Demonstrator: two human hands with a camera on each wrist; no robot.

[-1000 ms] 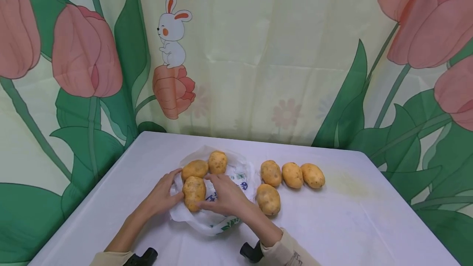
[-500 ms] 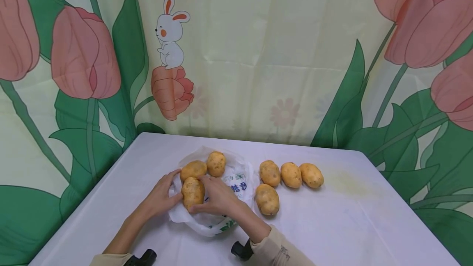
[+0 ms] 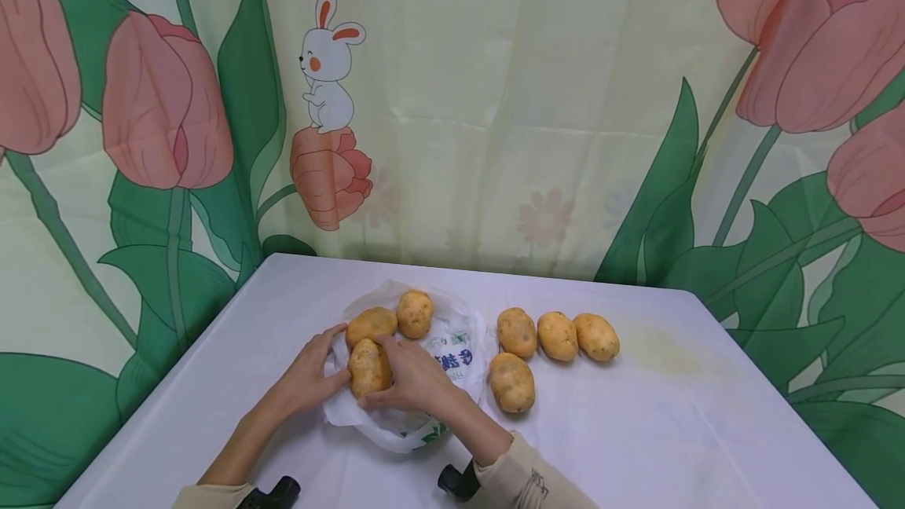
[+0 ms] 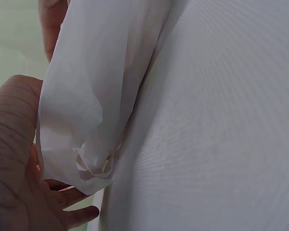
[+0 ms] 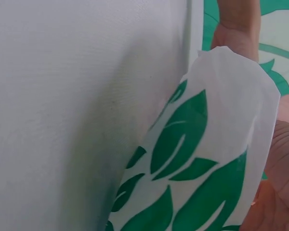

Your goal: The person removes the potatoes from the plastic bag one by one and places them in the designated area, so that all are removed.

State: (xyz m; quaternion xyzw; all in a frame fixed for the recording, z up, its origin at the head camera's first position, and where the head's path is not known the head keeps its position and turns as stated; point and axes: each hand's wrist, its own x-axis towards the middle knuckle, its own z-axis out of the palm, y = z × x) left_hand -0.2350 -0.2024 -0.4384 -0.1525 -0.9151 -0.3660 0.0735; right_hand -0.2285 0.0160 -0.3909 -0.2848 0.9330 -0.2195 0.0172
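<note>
The gripped potato [image 3: 368, 368] sits in the near left part of a white plastic bag [image 3: 385, 437], left of the middle of the table [image 3: 672, 430]; its long axis runs nearly straight from the far edge toward the near side. The right hand [image 3: 413, 377] spans it lengthwise, fingers curled at the far end and thumb at the near end, clamped on it. The left hand [image 3: 311, 377] lies at the bag's left side with thumb and fingers apart, the thumb beside the same potato; in the left wrist view the bag's wall hides part of its fingers. Just beyond, a second potato [image 3: 371, 326] lies with its length mostly along the far edge, and a third potato [image 3: 415, 314] points more toward that edge. The bag carries blue writing [image 3: 455, 358], partly covered and not legible, and green leaf print [image 5: 185, 134]; dark lettering [image 3: 540, 485] on the right sleeve [image 3: 519, 466] is too small to read. Right of the bag, a row of three potatoes [image 3: 557, 336] runs along the far edge, with one potato [image 3: 512, 383] nearer, just beside the bag. White cloth stretches widely from there to the right edge, with a faint yellowish stain [image 3: 668, 353]; a narrower strip separates the bag from the left edge.
</note>
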